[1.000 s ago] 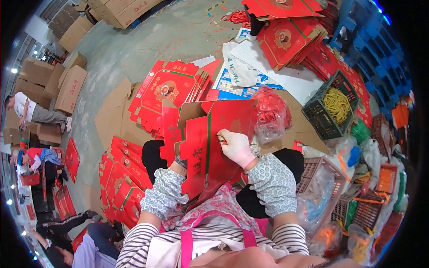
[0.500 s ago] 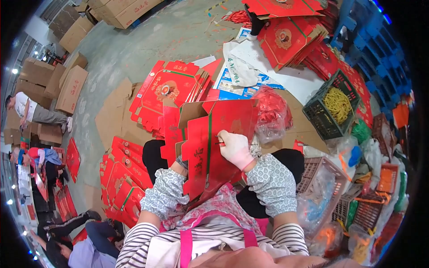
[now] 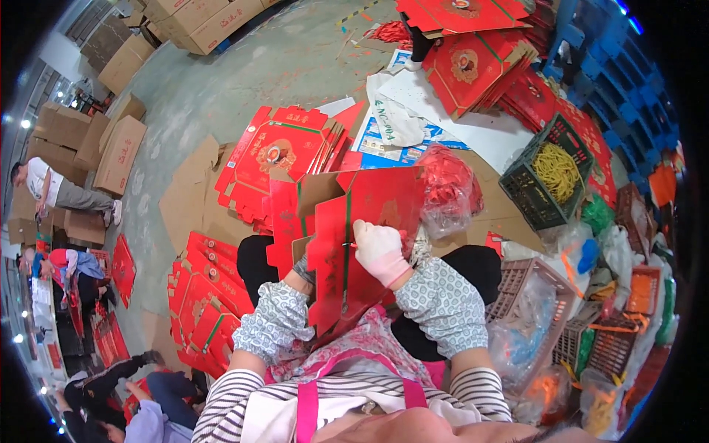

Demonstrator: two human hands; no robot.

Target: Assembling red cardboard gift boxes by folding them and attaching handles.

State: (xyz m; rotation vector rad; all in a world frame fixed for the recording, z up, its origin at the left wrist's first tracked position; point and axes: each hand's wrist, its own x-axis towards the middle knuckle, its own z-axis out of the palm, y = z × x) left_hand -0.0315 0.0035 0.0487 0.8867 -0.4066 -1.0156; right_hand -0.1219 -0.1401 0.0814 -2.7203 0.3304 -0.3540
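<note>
A red cardboard box (image 3: 347,244), half folded with brown flaps showing, stands upright on my lap. My right hand (image 3: 380,251), in a white glove, presses on its front panel and pinches a thin red strip against it. My left hand (image 3: 304,267) is mostly hidden behind the box's left side, gripping it there. Both forearms wear patterned sleeve covers.
Stacks of flat red boxes (image 3: 277,151) lie ahead and at my left (image 3: 199,303). A clear bag of red pieces (image 3: 450,188) sits at my right, beside a dark crate of yellow cords (image 3: 550,173). Plastic baskets (image 3: 591,325) crowd the right. Other people (image 3: 59,192) work at far left.
My right hand has slid slightly left and down on the box's front panel. The box has stayed upright in about the same place.
</note>
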